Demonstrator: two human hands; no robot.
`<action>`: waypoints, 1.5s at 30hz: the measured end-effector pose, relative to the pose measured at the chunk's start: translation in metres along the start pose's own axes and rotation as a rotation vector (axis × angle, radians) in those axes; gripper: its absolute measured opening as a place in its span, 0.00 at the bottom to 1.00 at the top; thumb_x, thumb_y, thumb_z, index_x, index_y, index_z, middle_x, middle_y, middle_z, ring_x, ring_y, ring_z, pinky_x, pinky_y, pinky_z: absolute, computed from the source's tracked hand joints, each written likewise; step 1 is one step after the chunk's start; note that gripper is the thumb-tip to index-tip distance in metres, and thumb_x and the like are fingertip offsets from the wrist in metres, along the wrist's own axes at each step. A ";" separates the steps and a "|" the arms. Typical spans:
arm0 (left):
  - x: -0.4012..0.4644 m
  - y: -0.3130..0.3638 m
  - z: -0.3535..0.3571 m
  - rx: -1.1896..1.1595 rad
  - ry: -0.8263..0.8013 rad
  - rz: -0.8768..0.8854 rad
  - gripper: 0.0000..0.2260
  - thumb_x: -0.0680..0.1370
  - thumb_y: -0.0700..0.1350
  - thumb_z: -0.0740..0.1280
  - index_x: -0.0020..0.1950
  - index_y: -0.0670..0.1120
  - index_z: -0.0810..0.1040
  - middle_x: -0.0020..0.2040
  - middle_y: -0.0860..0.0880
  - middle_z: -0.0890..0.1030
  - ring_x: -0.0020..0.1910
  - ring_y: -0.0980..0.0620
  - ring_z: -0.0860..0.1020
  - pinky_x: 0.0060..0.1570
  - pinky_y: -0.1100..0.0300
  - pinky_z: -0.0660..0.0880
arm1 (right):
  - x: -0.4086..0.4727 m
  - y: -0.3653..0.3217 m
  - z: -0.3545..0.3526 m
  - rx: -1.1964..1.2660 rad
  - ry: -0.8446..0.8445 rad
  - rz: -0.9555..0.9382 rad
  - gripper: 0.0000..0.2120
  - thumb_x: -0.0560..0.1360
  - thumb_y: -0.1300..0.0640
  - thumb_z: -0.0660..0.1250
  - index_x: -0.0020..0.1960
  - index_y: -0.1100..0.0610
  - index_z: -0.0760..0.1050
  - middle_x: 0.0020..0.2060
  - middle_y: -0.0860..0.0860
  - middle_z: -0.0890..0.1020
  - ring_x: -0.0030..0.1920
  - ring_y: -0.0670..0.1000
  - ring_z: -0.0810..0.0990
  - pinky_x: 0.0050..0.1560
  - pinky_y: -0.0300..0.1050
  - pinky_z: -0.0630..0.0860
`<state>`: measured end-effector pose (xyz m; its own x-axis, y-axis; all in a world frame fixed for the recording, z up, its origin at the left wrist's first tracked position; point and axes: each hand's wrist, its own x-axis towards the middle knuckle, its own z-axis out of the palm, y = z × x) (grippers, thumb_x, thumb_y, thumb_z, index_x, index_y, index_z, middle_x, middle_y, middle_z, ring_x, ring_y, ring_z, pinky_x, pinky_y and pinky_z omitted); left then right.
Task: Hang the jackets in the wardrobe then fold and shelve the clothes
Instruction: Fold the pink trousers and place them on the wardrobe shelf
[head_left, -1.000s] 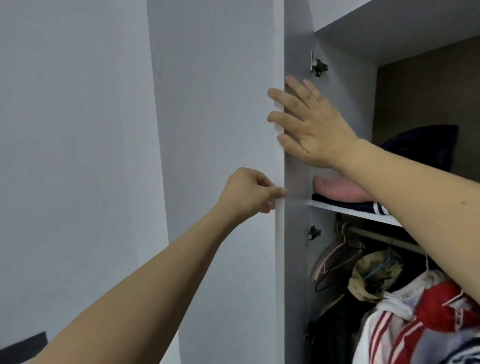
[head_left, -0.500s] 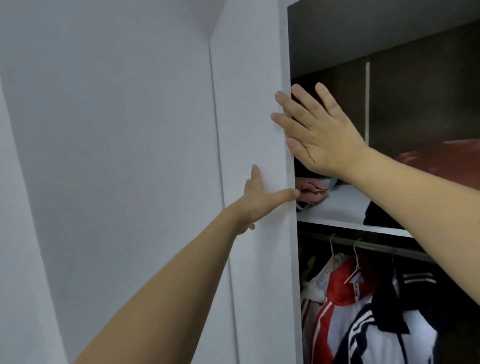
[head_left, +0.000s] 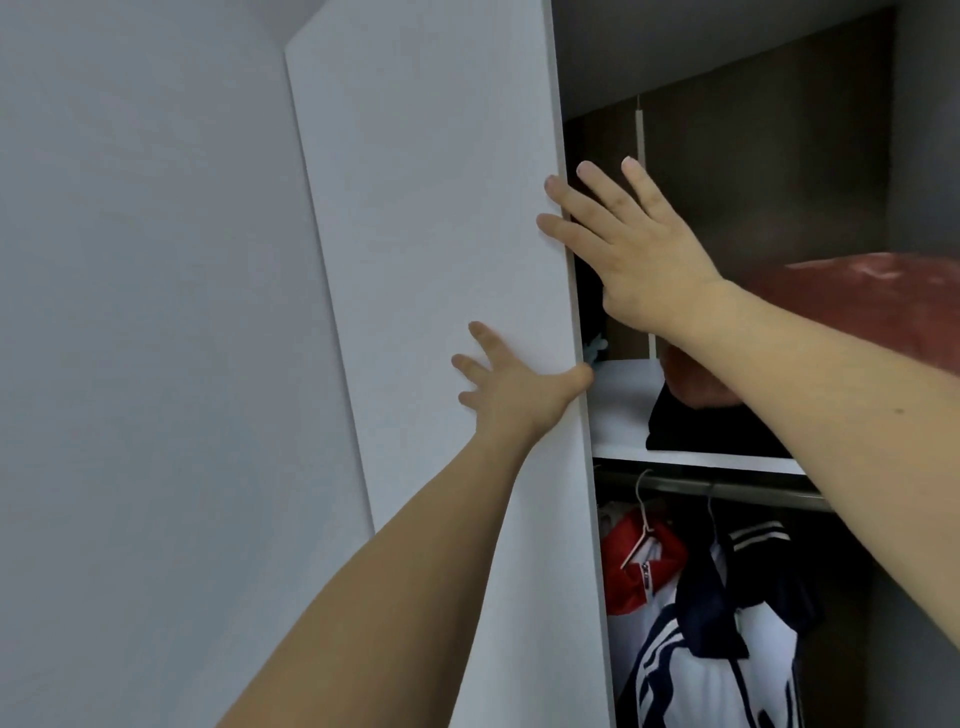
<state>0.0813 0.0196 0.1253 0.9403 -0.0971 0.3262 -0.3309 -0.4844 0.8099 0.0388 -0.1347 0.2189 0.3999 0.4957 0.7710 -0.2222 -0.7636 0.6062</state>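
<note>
Wardrobe door (head_left: 441, 260) is touched by both hands. Left hand (head_left: 511, 387) is laid flat on the door's outer face, fingers spread and straight, thumb at the door's edge. Right hand (head_left: 631, 249) is placed higher at the same edge, fingers straight and spread, nothing gripped. Jackets (head_left: 696, 623) are hung on the rail (head_left: 727, 488) inside, white with navy and red. Folded dark clothes (head_left: 701, 426) and a red bundle (head_left: 872, 296) are seen on the shelf (head_left: 623, 405) above.

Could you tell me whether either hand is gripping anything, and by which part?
Neither: the left hand and the right hand lie flat against the wardrobe door near its free edge.
</note>
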 end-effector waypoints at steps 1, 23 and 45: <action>0.004 0.001 0.005 0.007 0.017 -0.007 0.60 0.63 0.68 0.72 0.74 0.60 0.26 0.79 0.48 0.33 0.77 0.32 0.44 0.67 0.38 0.63 | -0.001 0.003 0.006 -0.020 -0.009 0.002 0.37 0.70 0.66 0.60 0.79 0.55 0.56 0.79 0.55 0.54 0.79 0.60 0.49 0.77 0.62 0.43; 0.030 0.019 0.025 0.108 0.027 -0.065 0.63 0.64 0.71 0.73 0.77 0.53 0.29 0.79 0.42 0.35 0.77 0.30 0.47 0.71 0.35 0.60 | 0.001 0.019 0.021 -0.030 -0.258 0.055 0.35 0.75 0.62 0.58 0.80 0.52 0.51 0.80 0.52 0.49 0.79 0.58 0.44 0.76 0.58 0.37; -0.223 0.036 -0.129 0.162 -0.090 0.473 0.43 0.77 0.63 0.64 0.81 0.50 0.42 0.82 0.46 0.46 0.80 0.41 0.47 0.75 0.36 0.54 | -0.052 -0.031 -0.328 0.017 -0.294 0.400 0.33 0.78 0.54 0.59 0.80 0.53 0.51 0.79 0.52 0.54 0.79 0.56 0.48 0.78 0.59 0.42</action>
<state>-0.1504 0.1357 0.1445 0.6962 -0.4094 0.5897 -0.7121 -0.4974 0.4955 -0.2672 -0.0013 0.2244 0.5210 0.0265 0.8531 -0.3956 -0.8782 0.2689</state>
